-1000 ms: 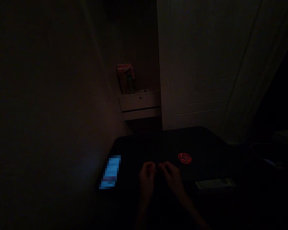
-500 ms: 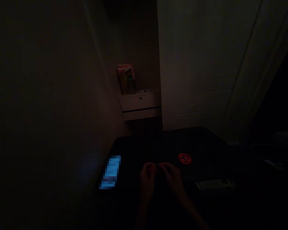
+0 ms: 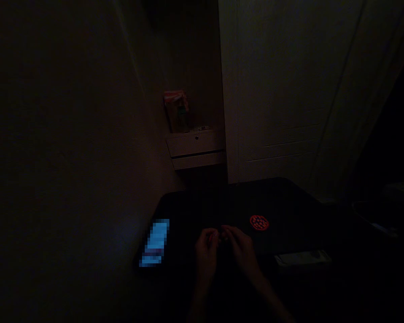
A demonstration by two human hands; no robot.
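In the dim head view my left hand and my right hand are close together over the dark table. Both have their fingers curled in a pinch, the fingertips almost meeting. Something small and reddish shows faintly at the left fingertips; it is too dark to name. What the right fingers hold, if anything, is hidden. Beyond my right hand lies a round red-rimmed piece with a pattern of small light spots. To the left of my hands a lit, pixelated screen rests near the table's edge.
A pale flat box-like object lies at the table's near right. Behind the table are a light drawer unit with a red-topped package on it, and a tall pale panel. A wall borders the left side.
My right fingertips have risen slightly, and the small reddish thing at my left fingertips shows a little more. The round piece and the screen stay in place.
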